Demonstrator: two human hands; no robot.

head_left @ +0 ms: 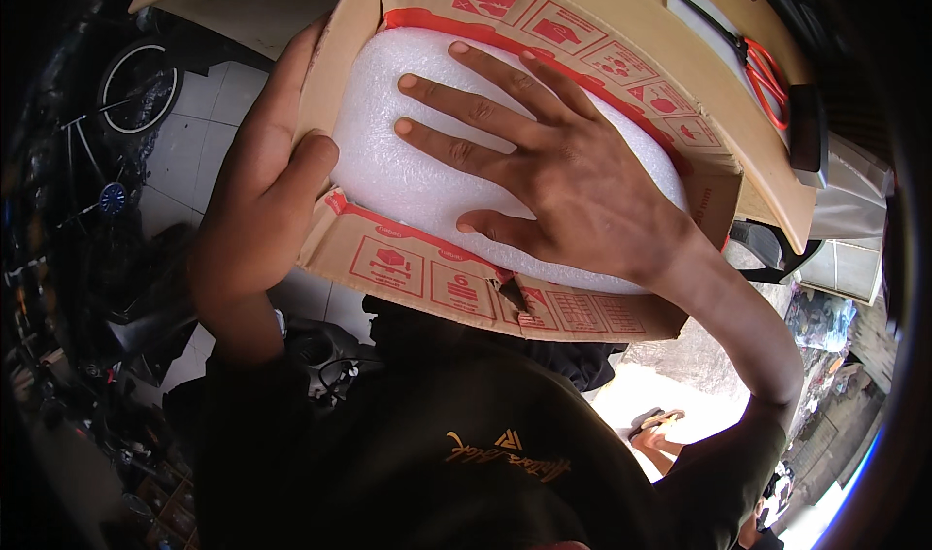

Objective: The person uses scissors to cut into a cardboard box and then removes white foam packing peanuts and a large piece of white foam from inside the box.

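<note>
Left hand (272, 186), grip closed on the left wall of an open cardboard box (432, 276); right hand (568, 176) spread flat, grasping nothing, atop white foam (374, 99) inside the box. Seemingly a pressing step; the next move calls for a steady box.

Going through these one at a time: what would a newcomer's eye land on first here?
Probably the right hand, spread over a bright white foam-like bundle inside the open cardboard box at upper centre. Next, the left hand grips the box's left wall, and a red-handled tool stands out at upper right.
</note>
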